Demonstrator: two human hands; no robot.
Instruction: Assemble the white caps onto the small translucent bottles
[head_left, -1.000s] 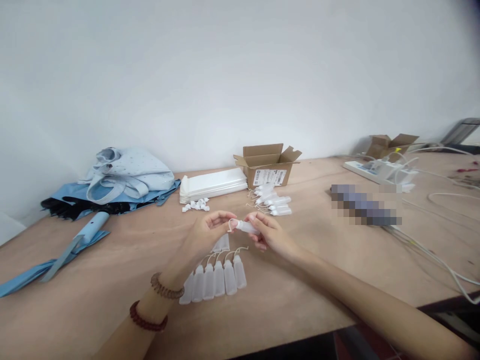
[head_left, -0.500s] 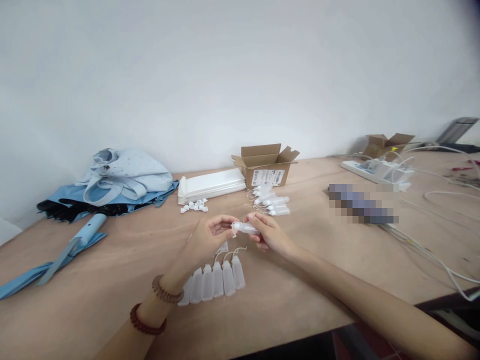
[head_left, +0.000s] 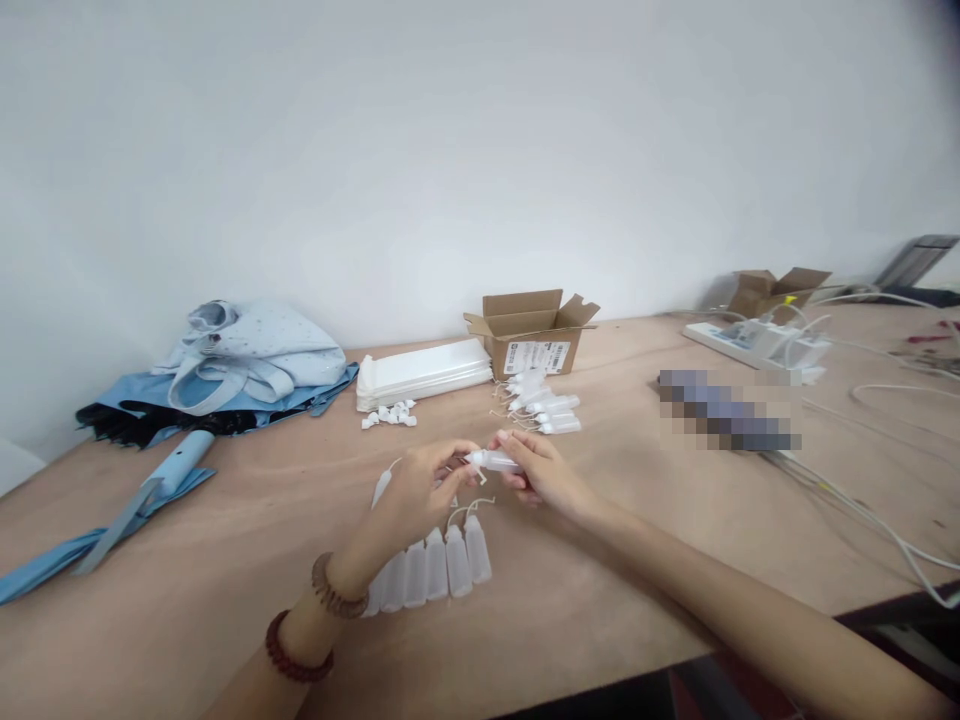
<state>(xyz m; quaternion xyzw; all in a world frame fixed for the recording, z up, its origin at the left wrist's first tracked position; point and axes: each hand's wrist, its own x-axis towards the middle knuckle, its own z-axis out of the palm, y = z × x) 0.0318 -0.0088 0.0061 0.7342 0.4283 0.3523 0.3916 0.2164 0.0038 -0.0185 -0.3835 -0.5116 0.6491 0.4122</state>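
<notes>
My right hand [head_left: 544,470] is closed around the body of a small translucent plastic bottle [head_left: 499,460], which lies sideways with its nozzle toward the left. My left hand [head_left: 427,485] pinches at the nozzle end, where a small white strap dangles; the fingers partly hide the tip. Below my left hand, several similar bottles [head_left: 457,565] lie in a row, some with thin curved tubes at their tops. My left wrist covers part of that row. Another bottle [head_left: 381,487] shows just behind the left hand.
Beyond my hands lie a pile of bottles [head_left: 555,405], small white caps [head_left: 390,413] and a stack of white packets [head_left: 424,370]. An open cardboard box [head_left: 536,335] stands behind. A blue umbrella [head_left: 176,465] and cloth bag [head_left: 262,345] are left; a power strip [head_left: 750,345] with cables is right.
My left fingers have shifted slightly at the nozzle end, and the left hand has turned a little. The bottle stays between both hands, with its nozzle showing a bit more.
</notes>
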